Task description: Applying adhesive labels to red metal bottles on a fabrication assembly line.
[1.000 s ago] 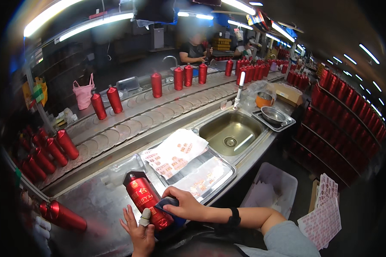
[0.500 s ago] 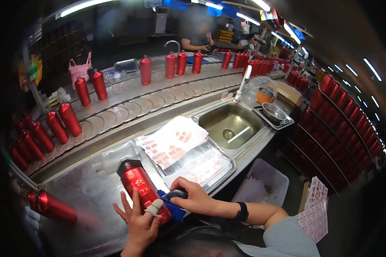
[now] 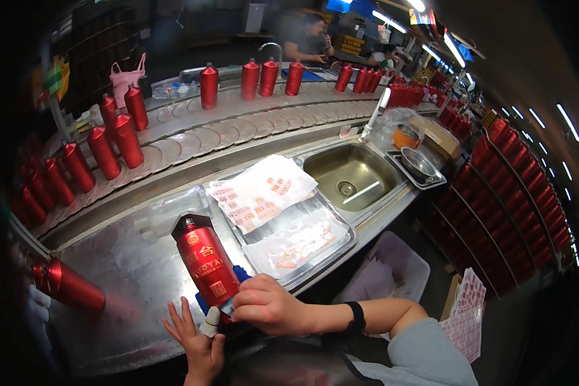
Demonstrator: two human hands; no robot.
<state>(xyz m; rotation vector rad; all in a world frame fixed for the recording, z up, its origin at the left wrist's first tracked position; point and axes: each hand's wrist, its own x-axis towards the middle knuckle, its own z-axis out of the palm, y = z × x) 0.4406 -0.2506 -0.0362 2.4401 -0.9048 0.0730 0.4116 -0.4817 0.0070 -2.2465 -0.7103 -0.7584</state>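
Observation:
A red bottle (image 3: 207, 260) with gold printing lies tilted on a blue cloth or support (image 3: 240, 273), its dark-shouldered neck pointing away from me. My left hand (image 3: 202, 344) is open beside the bottle's lower end, fingers spread, with a white cover on one finger. At the bottle's lower right edge, my right hand (image 3: 264, 305) is closed with its knuckles up. It grips a dark, smooth scraper-like tool, mostly hidden now; a greyish edge shows by the fingertips against the bottle. To the right of the bottle, printed label sheets (image 3: 264, 193) rest on a metal tray (image 3: 347, 241).
Another red bottle (image 3: 74, 286) lies at the left. Behind the bench, a slatted conveyor (image 3: 199, 138) carries several red bottles. To the right are a sink (image 3: 347, 174), a metal bowl (image 3: 418, 164), a white bin (image 3: 408, 264) and racks of bottles (image 3: 502, 206). Another person (image 3: 309, 42) is across the conveyor.
My right hand has slid down and left toward the bottle's lower end, turning knuckles up. My left hand has come off the bottle and moved lower. Bottles on the conveyor have shifted.

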